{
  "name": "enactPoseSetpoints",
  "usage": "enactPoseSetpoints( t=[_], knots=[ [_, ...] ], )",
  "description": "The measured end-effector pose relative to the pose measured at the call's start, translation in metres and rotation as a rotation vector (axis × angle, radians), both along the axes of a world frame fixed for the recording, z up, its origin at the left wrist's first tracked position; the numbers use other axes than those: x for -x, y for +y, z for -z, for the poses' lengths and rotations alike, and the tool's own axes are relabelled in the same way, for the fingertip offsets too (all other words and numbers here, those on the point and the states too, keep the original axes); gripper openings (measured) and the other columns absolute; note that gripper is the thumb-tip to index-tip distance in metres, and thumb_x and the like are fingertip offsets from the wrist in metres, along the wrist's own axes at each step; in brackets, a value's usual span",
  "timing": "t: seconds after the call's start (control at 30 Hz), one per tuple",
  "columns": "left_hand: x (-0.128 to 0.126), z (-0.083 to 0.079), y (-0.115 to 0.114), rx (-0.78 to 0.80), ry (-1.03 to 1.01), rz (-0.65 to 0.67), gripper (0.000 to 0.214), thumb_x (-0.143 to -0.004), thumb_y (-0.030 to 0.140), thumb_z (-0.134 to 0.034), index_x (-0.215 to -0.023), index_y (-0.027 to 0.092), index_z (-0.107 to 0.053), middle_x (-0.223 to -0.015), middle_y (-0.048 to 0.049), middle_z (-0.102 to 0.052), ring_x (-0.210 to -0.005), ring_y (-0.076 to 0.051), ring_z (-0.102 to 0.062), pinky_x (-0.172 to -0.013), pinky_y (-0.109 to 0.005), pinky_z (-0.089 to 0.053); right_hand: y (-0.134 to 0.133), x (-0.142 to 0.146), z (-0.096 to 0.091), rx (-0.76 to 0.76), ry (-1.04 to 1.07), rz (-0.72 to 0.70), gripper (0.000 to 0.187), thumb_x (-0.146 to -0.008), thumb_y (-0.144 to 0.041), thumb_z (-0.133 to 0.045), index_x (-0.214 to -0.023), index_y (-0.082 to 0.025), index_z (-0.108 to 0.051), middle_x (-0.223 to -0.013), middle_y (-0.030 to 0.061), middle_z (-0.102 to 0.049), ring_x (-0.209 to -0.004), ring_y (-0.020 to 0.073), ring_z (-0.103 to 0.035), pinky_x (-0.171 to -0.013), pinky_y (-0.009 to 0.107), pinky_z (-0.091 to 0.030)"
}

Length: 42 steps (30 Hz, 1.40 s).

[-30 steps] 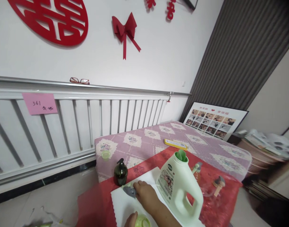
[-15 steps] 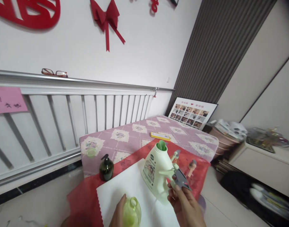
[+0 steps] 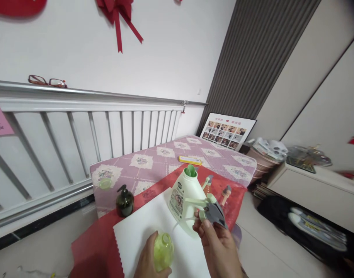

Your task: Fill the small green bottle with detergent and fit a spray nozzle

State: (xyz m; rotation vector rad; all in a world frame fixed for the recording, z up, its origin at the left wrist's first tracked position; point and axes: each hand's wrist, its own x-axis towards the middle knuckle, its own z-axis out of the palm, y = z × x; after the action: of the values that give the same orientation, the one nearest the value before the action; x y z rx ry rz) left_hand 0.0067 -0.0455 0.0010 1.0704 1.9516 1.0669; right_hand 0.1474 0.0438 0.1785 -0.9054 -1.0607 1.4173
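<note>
My left hand [image 3: 149,260] is wrapped round a small translucent green bottle [image 3: 163,251] with an open neck, held over a white sheet [image 3: 136,237]. My right hand [image 3: 217,245] grips a pale green and grey spray-pump head [image 3: 207,208] whose thin tube trails down to the left, above and right of the small bottle. Just behind it stands a large pale green detergent jug [image 3: 184,199] with an open green spout.
A dark green pump bottle [image 3: 124,201] stands on the red cloth [image 3: 91,251]. Two small spray bottles [image 3: 225,194] stand behind the jug. A yellow flat box [image 3: 190,160] and a green cap [image 3: 104,183] lie on the purple patterned cloth. A white radiator [image 3: 78,135] runs along the wall.
My right hand lifted the grey spray head off the white sheet and carried it up and right in front of the jug. The left hand raised the small green bottle. The view swung right.
</note>
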Motion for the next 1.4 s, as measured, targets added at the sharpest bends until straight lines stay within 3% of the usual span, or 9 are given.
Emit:
enactPoseSetpoints(
  t=[0.23,0.37,0.47,0.67,0.93,1.17,1.4],
  knots=[
    [-0.004,-0.001,-0.001,-0.06,0.006,-0.063,0.098,-0.049,0.014,-0.063,-0.142,0.014,-0.03,-0.153,-0.0156,-0.04,-0.143,-0.029,-0.037,-0.12,-0.039,-0.027,-0.006,0.018,0.006,-0.012,-0.202,-0.098,0.046,-0.065,-0.061,-0.078,-0.087,-0.02,-0.075,-0.072,0.0035,-0.072,-0.071,0.0196,-0.063,-0.072,0.035,-0.052],
    [-0.002,-0.003,-0.002,-0.055,-0.014,-0.017,0.098,-0.051,0.016,-0.063,-0.143,0.011,-0.029,-0.153,-0.0169,-0.039,-0.143,-0.03,-0.036,-0.12,-0.039,-0.029,-0.009,0.028,0.015,-0.05,-0.274,-0.186,0.045,-0.065,-0.06,-0.078,-0.087,-0.021,-0.076,-0.079,0.0074,-0.076,-0.072,0.023,-0.065,-0.071,0.037,-0.054],
    [0.002,-0.005,-0.003,-0.041,-0.026,0.012,0.099,-0.052,0.018,-0.064,-0.144,0.006,-0.029,-0.154,-0.019,-0.038,-0.143,-0.031,-0.035,-0.12,-0.038,-0.029,-0.01,0.033,0.027,-0.072,-0.305,-0.231,0.046,-0.066,-0.061,-0.076,-0.091,-0.023,-0.076,-0.084,0.0093,-0.078,-0.078,0.0257,-0.068,-0.074,0.04,-0.055],
    [0.003,-0.002,-0.003,-0.064,-0.035,0.015,0.098,-0.053,0.018,-0.066,-0.144,0.011,-0.032,-0.153,-0.0158,-0.041,-0.142,-0.031,-0.037,-0.12,-0.038,-0.03,-0.009,0.034,0.056,-0.062,-0.33,-0.355,0.046,-0.072,-0.063,-0.07,-0.093,-0.022,-0.075,-0.088,0.0105,-0.078,-0.081,0.0275,-0.069,-0.079,0.044,-0.055],
    [0.002,-0.006,-0.003,-0.054,0.003,0.055,0.098,-0.052,0.018,-0.062,-0.143,0.004,-0.029,-0.153,-0.0221,-0.037,-0.143,-0.032,-0.036,-0.12,-0.042,-0.029,-0.005,0.026,0.096,-0.157,-0.43,-0.485,0.04,-0.078,-0.056,-0.068,-0.105,-0.028,-0.072,-0.1,0.0079,-0.077,-0.089,0.0267,-0.068,-0.082,0.043,-0.054],
    [0.001,-0.007,-0.002,0.002,0.029,0.045,0.093,-0.053,0.024,-0.065,-0.139,0.003,-0.036,-0.147,-0.024,-0.044,-0.138,-0.035,-0.041,-0.117,-0.043,-0.033,-0.004,0.023,0.088,-0.325,-0.489,-0.593,0.025,-0.085,-0.037,-0.063,-0.109,-0.03,-0.068,-0.107,0.0053,-0.07,-0.102,0.0252,-0.063,-0.093,0.041,-0.047],
    [0.001,-0.018,-0.004,0.005,0.033,0.057,0.084,-0.054,0.024,-0.065,-0.134,0.009,-0.043,-0.137,-0.0199,-0.053,-0.13,-0.034,-0.047,-0.113,-0.044,-0.035,0.002,0.019,0.077,-0.342,-0.548,-0.693,0.02,-0.086,-0.035,-0.061,-0.103,-0.028,-0.069,-0.096,0.0029,-0.064,-0.094,0.023,-0.061,-0.087,0.037,-0.048]
  ],
)
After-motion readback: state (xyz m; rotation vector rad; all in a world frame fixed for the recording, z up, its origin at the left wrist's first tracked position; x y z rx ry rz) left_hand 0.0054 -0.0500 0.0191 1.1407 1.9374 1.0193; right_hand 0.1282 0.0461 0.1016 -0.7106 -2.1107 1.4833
